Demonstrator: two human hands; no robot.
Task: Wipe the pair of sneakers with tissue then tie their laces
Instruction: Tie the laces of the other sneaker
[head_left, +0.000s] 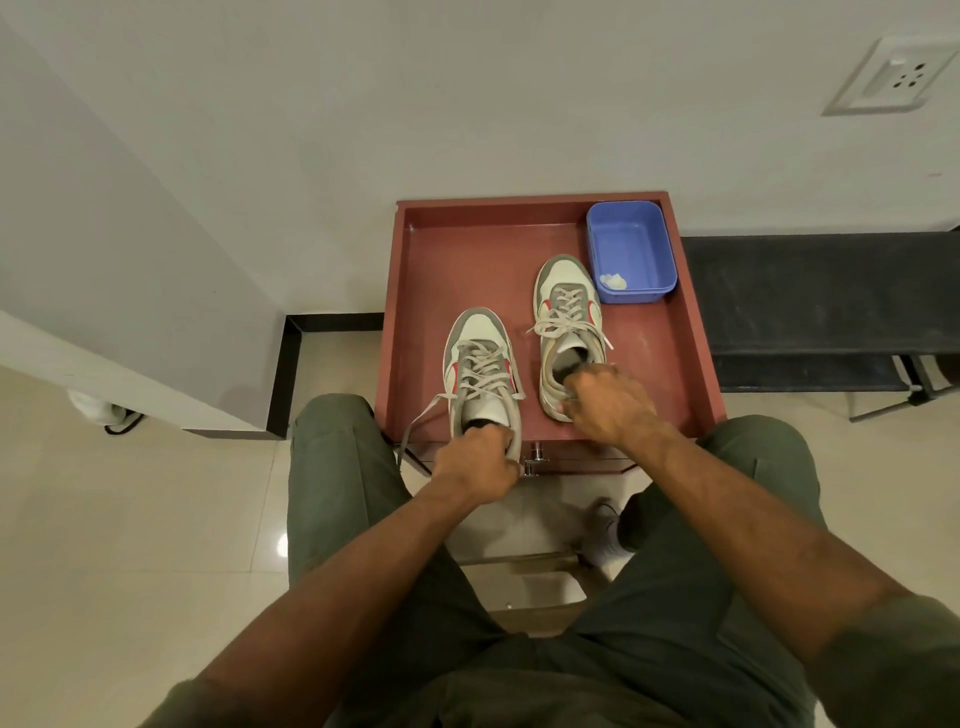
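Two grey-and-white sneakers with red accents stand on a red-brown table top (467, 244), toes pointing away from me. The left sneaker (480, 358) is near the front edge; its laces are loose, and one lace hangs over the edge at the left. My left hand (475, 465) grips its heel. The right sneaker (566, 317) stands further back, with a bow in its laces. My right hand (608, 397) grips its heel collar. A crumpled white tissue (613, 281) lies in a blue plastic tub (631, 252) at the table's back right corner.
The table has a raised rim and a metal knob (535, 460) on its front. A dark bench (821, 306) stands to the right against the wall. My knees in green trousers flank the table's front. A wall socket (893, 78) is up at the right.
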